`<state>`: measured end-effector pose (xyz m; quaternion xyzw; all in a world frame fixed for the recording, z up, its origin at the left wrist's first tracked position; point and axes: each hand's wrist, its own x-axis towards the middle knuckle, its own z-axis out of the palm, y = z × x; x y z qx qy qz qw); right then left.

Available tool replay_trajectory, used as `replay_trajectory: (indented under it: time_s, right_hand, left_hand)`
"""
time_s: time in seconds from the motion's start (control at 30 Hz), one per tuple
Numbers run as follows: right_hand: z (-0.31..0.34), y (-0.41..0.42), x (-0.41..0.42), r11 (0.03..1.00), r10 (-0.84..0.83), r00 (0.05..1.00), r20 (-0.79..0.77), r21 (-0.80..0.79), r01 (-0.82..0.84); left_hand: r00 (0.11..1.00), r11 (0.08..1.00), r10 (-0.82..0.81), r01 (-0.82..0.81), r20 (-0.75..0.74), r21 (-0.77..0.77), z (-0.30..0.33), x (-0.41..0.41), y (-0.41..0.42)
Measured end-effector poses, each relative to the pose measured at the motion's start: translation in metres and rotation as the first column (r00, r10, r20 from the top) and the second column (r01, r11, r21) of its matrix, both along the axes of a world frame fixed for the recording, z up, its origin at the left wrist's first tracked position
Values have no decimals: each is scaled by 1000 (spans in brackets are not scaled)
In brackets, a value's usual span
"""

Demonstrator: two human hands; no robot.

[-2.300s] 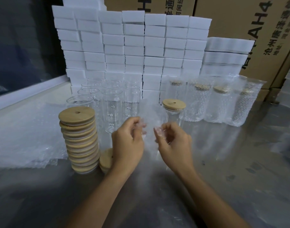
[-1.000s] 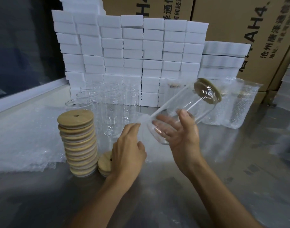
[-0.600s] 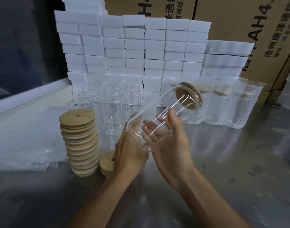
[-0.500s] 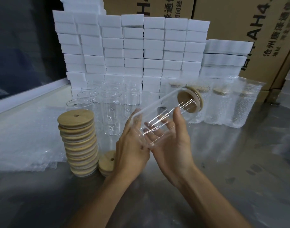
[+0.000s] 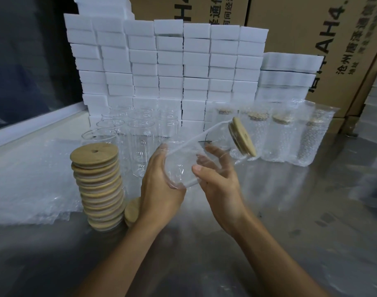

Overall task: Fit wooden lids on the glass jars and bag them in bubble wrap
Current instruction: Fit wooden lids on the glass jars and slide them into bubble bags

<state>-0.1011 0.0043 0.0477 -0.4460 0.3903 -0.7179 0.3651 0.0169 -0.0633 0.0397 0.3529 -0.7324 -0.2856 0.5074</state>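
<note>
A clear glass jar with a wooden lid lies tilted in the air, base toward me and lid up to the right. Its lower part sits inside a clear bubble-wrap bag. My left hand grips the bag at the jar's base. My right hand holds the jar's side through the bag, thumb on the near side and fingers curled behind. A tall stack of wooden lids stands to the left, with a short stack of lids beside it.
Several open glass jars stand behind the lids. Several bagged, lidded jars line the back right. A pile of bubble-wrap bags lies at the left. White boxes and cardboard cartons form the back wall. The steel table extends right.
My right hand picked the lidded jar off the table and tilted it. The jar's base has gone into the bag held by my left hand, and the bag has slid further up it.
</note>
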Motion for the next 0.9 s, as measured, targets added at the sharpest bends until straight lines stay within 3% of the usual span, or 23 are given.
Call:
replay_trajectory:
  time_s: [0.1,0.23,0.5,0.7,0.9]
  right_hand:
    - [-1,-1,-6,999,-46,998,49,5,46]
    - [0,3,-5,984,-150,986,-66,84,156]
    - [3,10,-1,1000,-16,943,-333,10,20]
    - [-7,5,0,984,-123,890,-440,63,167]
    - [3,13,-4,982,131,936,-327,172,-77]
  left_hand:
    - [998,996,7,-2,62,-85,1,-2,1]
    - [984,974,23,18,175,-226,-7,-2,1]
    - [977,979,20,23,211,-200,-15,1,-6]
    - [966,979,95,-47,238,-200,-14,-3,-9]
    - [972,985,67,-28,224,-173,-13,-2,-9]
